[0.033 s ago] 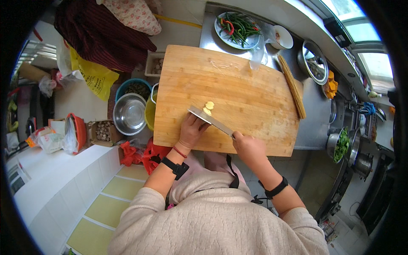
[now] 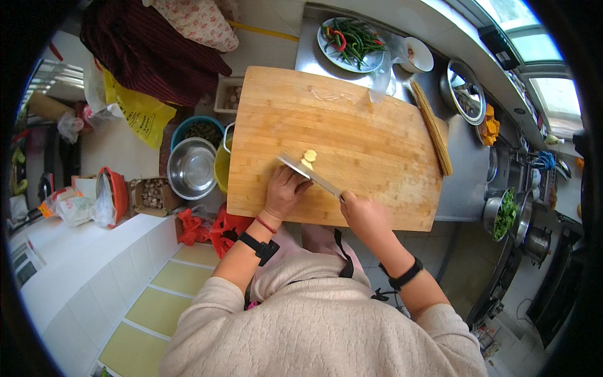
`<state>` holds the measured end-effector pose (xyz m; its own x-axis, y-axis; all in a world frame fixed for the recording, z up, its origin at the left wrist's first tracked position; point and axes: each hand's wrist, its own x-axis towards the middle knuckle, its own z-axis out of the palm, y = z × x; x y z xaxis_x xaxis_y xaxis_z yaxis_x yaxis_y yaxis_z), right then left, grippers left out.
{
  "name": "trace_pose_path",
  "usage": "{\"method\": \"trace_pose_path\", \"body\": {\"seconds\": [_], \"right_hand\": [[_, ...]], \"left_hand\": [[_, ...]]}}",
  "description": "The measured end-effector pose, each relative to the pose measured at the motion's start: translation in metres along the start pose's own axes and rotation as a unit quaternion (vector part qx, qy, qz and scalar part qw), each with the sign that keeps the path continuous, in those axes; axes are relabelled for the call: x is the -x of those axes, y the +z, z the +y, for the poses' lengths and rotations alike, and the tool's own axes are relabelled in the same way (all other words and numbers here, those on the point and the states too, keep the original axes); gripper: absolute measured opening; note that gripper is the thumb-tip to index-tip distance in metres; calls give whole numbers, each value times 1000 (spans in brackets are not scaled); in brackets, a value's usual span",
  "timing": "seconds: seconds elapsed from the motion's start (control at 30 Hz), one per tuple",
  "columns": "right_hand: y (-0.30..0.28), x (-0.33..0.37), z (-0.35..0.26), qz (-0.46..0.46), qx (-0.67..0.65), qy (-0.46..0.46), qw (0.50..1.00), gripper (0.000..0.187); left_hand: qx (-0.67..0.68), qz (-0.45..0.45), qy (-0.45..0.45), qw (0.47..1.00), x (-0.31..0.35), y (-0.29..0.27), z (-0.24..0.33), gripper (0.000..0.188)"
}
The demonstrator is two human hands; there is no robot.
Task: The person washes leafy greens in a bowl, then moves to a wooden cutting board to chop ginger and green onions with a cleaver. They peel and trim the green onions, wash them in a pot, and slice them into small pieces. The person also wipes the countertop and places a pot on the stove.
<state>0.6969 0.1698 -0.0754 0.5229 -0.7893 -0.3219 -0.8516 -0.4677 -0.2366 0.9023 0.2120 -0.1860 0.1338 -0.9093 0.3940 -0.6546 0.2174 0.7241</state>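
A large wooden cutting board (image 2: 352, 129) lies before me. My right hand (image 2: 365, 217) is closed around the handle of a kitchen knife (image 2: 318, 180), its blade slanting up to the left over the board's near part. Against the near side of the blade sits my left hand (image 2: 284, 193), fingers bent and pressed together; whatever they pin down is hidden under them. Several pale yellow slices (image 2: 308, 156), which look like ginger, lie in a small pile just beyond the blade.
Along the board's right edge lies a bundle of thin brown sticks (image 2: 432, 129). Behind it stand a plate of green and red chilies (image 2: 352, 43) and a white bowl (image 2: 418, 55). A steel basin (image 2: 191, 168) is at the left, and a bowl of greens (image 2: 504, 215) far right.
The knife and my right hand have shifted very slightly up and left, and the blade tip is blurred. My left hand and the slices look the same.
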Motion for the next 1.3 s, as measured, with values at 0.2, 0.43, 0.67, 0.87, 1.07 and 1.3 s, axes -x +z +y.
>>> {"method": "trace_pose_path", "body": {"seconds": [0.2,0.43,0.67,0.87,1.07,1.3], "right_hand": [[33,-37,7,13,-54,12,998,19],[26,-12,29,137,-235,-20,962,14],[-14,17,75,211,-30,-65,975,25],[-22,11,90,177,117,-128,969,27],[-15,-20,79,153,117,-207,959,30],[-15,-39,64,145,114,-245,952,27]], "left_hand": [[13,-1,-45,999,7,-4,1,27],[41,142,-184,972,-47,-58,-18,24],[161,-9,-89,983,-184,27,-57,20],[125,-188,-74,971,-184,6,-46,22],[109,-369,40,922,-140,-19,-7,35],[125,-437,-97,885,-131,-25,-22,36]]}}
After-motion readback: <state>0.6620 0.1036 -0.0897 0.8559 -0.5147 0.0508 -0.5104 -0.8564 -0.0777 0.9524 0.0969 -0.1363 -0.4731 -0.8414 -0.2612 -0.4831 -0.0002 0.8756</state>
